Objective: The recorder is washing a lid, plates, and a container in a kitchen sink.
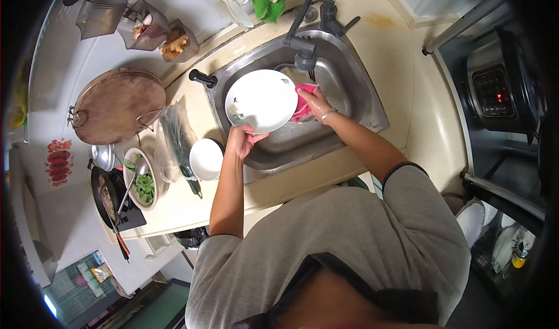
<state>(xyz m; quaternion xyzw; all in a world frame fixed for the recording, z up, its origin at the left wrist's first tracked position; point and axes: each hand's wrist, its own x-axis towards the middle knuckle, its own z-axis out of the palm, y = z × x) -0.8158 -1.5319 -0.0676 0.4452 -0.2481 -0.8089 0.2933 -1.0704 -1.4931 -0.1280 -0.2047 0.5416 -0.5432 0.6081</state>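
Over the stainless steel sink [279, 142], my left hand [243, 142] grips the lower rim of a white plate [262, 100] with a small leaf pattern. My right hand [315, 102] holds a pink cloth [305, 104] at the plate's right edge. Above and to the right of the plate hangs the grey faucet [305, 58]. Under the plate, partly hidden, a metal basin or bowl and some dark chopsticks [311, 73] lie in the sink. A white bowl [206, 159] stands on the counter left of my left forearm.
Left of the sink are a bagged cucumber [174, 137], a bowl of leafy greens [144, 187] with a ladle, a frying pan [99, 202] and a round wooden cutting board [120, 106]. Wall baskets hold ginger [174, 44] and garlic. An electric cooker [493, 89] stands at right.
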